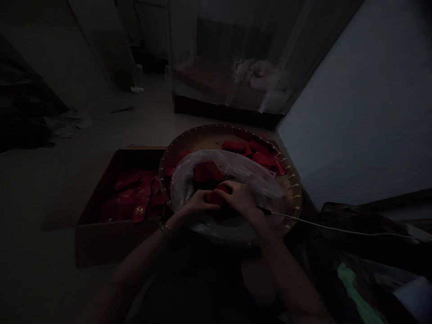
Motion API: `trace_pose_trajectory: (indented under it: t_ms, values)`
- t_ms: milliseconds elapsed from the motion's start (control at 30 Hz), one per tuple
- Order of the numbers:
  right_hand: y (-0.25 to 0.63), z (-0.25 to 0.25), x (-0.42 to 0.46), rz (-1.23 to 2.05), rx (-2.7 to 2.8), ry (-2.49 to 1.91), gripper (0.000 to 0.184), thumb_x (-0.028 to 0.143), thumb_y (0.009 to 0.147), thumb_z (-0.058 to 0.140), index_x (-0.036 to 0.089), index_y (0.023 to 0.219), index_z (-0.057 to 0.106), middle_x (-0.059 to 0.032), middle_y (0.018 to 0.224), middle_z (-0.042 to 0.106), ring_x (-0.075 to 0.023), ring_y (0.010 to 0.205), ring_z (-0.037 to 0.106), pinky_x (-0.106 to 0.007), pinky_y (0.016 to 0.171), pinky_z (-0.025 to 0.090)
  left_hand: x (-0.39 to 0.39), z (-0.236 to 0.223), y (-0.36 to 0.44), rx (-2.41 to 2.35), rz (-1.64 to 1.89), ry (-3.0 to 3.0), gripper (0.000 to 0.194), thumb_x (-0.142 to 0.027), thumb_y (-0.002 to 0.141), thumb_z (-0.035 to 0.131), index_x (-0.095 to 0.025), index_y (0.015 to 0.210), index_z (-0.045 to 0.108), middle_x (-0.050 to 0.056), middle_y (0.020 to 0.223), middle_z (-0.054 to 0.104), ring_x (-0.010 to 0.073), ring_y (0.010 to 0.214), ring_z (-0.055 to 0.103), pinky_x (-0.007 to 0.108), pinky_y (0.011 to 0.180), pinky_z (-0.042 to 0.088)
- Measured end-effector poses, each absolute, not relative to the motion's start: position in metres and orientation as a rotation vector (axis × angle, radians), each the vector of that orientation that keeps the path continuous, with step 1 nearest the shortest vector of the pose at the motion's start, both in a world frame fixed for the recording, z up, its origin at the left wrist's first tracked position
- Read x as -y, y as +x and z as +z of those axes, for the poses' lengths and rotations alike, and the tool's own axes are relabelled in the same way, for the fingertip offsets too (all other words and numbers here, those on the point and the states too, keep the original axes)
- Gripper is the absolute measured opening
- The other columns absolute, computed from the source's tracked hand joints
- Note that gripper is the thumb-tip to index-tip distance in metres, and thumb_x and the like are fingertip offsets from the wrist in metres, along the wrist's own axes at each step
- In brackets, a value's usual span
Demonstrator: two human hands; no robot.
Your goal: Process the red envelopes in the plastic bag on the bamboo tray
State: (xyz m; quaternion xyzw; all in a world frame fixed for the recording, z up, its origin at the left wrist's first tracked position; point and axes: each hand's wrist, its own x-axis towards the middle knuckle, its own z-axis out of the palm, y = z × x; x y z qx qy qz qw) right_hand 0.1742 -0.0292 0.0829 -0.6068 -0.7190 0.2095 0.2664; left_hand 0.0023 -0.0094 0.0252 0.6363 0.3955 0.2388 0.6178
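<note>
In the dim room, the left hand and right hand are gripping 1 red packet over translucent plastic. A white cord is trailing by the right arm; that arm catching it could be upsetting the grip. Behind, other packets are lying in the round tray.

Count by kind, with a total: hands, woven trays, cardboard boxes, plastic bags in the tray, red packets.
Left hand, right hand: 2
Woven tray: 1
Cardboard box: 1
Plastic bag: 1
Red packets: too heaped to count
Total without red packets: 5
</note>
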Motion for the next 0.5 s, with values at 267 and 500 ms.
trace_pose_trajectory:
  t_ms: [267,500]
  values:
    - [0.185,0.069,0.024,0.614,1.799,-1.533,0.028,0.040,0.081,0.056,0.018,0.065,0.063,0.0004,0.062,0.061,-0.0140,0.061,0.055,-0.023,0.059,0.040,0.007,0.017,-0.003,-0.939,0.468,1.436,0.042,-0.034,0.057,0.077,-0.010,0.089,0.065,-0.004,0.063,0.058,0.0096,0.057,0.050,0.018,0.050,0.035]
    - [0.203,0.049,0.021,0.766,1.634,-1.569,0.040,0.051,0.082,0.049,0.016,0.072,0.066,0.0000,0.064,0.061,-0.0158,0.064,0.057,-0.024,0.058,0.043,0.013,0.025,0.000,-0.729,0.382,1.027,0.047,-0.045,0.066,0.072,-0.010,0.094,0.061,0.007,0.078,0.069,0.0132,0.058,0.063,0.019,0.050,0.042]
